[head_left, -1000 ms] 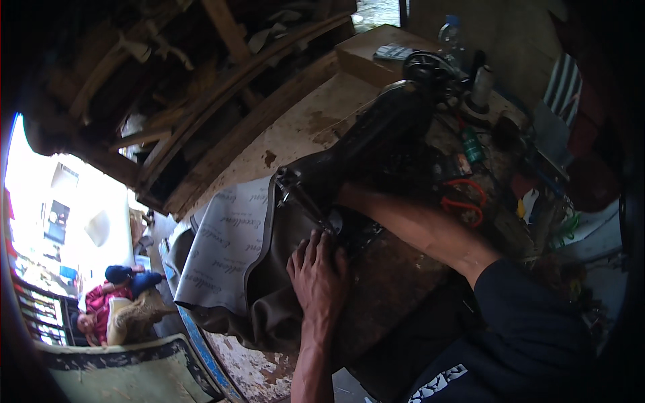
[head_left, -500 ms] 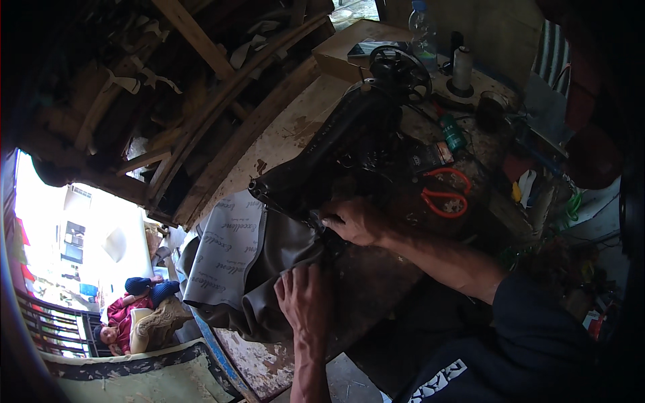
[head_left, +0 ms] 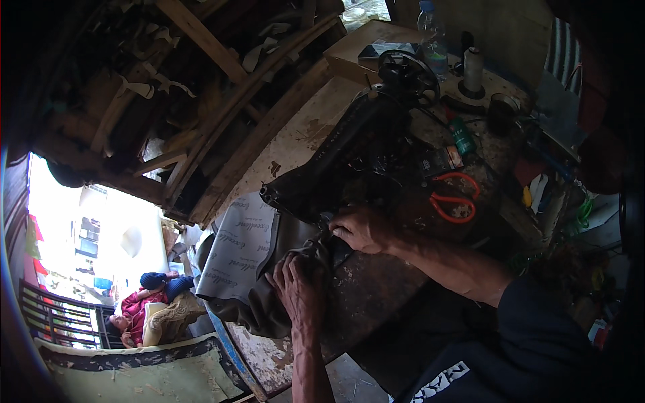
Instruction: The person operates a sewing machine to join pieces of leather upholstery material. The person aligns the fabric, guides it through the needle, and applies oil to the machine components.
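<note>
The brown material (head_left: 252, 312), with its pale printed backing, lies at the left end of the desk (head_left: 373, 289), partly below the head of the black sewing machine (head_left: 336, 144). The left hand (head_left: 299, 289) rests on its folds with fingers bent; I cannot tell whether they pinch it. The right hand (head_left: 361, 228) is beside the machine head, its fingers curled, and their grip also cannot be told. The machine stands in the way and hides part of the desk behind it. To the right are orange-handled scissors (head_left: 451, 199) and a small green bottle (head_left: 461, 136). Farther back stand a thread spool (head_left: 473, 74), a dark cup (head_left: 502, 111) with unclear content, and a clear bottle (head_left: 433, 43) beside a carton box (head_left: 342, 64), which carries a flat dark object (head_left: 383, 50).
</note>
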{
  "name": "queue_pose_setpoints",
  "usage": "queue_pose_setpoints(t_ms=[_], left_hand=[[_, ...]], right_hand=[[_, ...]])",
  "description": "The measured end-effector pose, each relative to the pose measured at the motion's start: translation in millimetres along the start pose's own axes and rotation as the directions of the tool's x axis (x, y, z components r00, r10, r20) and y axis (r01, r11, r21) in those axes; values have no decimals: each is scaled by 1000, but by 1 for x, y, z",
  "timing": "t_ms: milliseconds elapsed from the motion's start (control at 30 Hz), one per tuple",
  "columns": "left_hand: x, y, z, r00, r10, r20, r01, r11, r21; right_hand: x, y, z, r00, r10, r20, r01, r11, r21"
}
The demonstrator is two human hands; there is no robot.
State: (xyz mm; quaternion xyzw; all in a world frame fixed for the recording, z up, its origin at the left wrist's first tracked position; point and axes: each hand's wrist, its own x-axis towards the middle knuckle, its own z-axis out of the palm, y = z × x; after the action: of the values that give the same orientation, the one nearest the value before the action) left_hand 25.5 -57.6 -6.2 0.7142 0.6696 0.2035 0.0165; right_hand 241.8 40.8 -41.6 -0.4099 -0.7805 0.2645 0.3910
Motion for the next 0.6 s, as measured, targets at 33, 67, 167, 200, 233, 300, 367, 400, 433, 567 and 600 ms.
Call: queue_pose_setpoints(t_ms=[33,67,167,200,233,300,367,400,433,567,600], left_hand=[[-2,-3,1,1000,3,0,-3,1000,3],[-3,-5,2,999,37,5,-37,999,40],[-2,-5,4,999,52,-11,-50,992,119],[-2,-3,5,999,31,-34,-25,987,159],[-3,-1,6,999,28,-33,-22,987,162],[-1,5,6,991,70,-113,-32,952,305],[10,22,-10,999,1,-40,8,971,239],[14,29,-16,997,-61,39,54,983,175],[15,31,-16,997,-68,31,62,982,181],[7,43,-18,1000,31,6,-31,958,285],[4,56,-30,999,21,27,-27,965,262]], right_hand=[[0,-1,0,1000,-3,-6,3,1000,-3],[-1,-2,0,1000,-2,-9,2,1000,-1],[0,-2,-1,1000,-24,-17,24,1000,11],[1,-1,-2,1000,-22,-8,22,1000,10],[2,-1,-1,1000,-20,5,20,1000,11],[0,0,2,1000,-24,-7,24,1000,7],[-1,3,2,999,-25,-24,25,1000,-3],[-1,4,1,1000,-14,-20,14,1000,17],[1,3,1,1000,-14,-11,14,999,42],[-2,-5,-2,1000,3,-31,-2,1000,28],[-4,-5,-5,1000,-7,-23,8,999,43]])
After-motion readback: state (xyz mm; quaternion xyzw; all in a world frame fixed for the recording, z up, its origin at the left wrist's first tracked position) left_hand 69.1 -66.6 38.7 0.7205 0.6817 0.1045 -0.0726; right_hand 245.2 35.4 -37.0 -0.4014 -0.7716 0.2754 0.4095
